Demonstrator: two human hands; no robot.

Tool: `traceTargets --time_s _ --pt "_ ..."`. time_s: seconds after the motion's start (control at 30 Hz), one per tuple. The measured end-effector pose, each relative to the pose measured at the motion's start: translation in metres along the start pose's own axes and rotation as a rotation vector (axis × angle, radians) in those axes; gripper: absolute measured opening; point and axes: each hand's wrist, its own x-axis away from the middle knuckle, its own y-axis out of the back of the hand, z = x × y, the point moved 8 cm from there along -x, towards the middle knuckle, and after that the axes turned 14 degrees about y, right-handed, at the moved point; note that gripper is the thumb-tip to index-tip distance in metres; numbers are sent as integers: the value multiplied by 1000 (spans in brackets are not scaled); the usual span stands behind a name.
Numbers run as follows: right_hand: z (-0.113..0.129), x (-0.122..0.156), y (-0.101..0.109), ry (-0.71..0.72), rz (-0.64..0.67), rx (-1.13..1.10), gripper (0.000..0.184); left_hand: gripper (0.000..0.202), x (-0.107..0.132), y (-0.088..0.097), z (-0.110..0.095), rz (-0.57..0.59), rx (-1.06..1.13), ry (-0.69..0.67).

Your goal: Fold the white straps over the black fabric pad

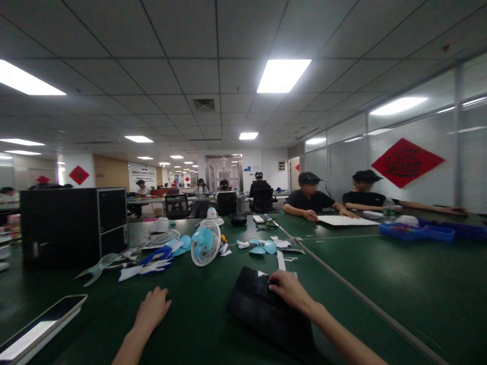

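My right hand [291,291] is closed on the upper part of a flat black case [266,317], its fingertips bent over the dark surface. The case lies at a slant in front of me, blurred; its exact kind is hard to make out. On the green table [190,324], my left hand [152,306] rests with loosely bent fingers slightly apart and holds nothing. A phone-like device with a pale edge [45,324] is to the left of it. Beyond the hands stands a small fan [206,243] with light blue blades and a white grille.
A black computer tower [61,228] stands at the left. White-and-blue gloves [152,266] and loose blue fan blades [268,247] lie around the fan. A metal strip [342,281] crosses the table. Two people sit at the right beside a white board [346,220] and blue trays [414,231].
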Motion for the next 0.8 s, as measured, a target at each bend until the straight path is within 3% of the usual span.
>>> traceTargets --time_s 0.17,0.4,0.57,0.8 --pt "44 -32 -44 101 139 -17 28 38 8 8 -19 -49 34 -38" --pt "68 -52 -74 134 166 -66 28 45 43 28 -75 19 278 -258" --pt "73 -45 -61 140 158 -119 32 66 63 23 -103 182 398 -344" --pt "25 -10 -27 -115 261 -71 63 79 73 12 -117 326 385 -344"
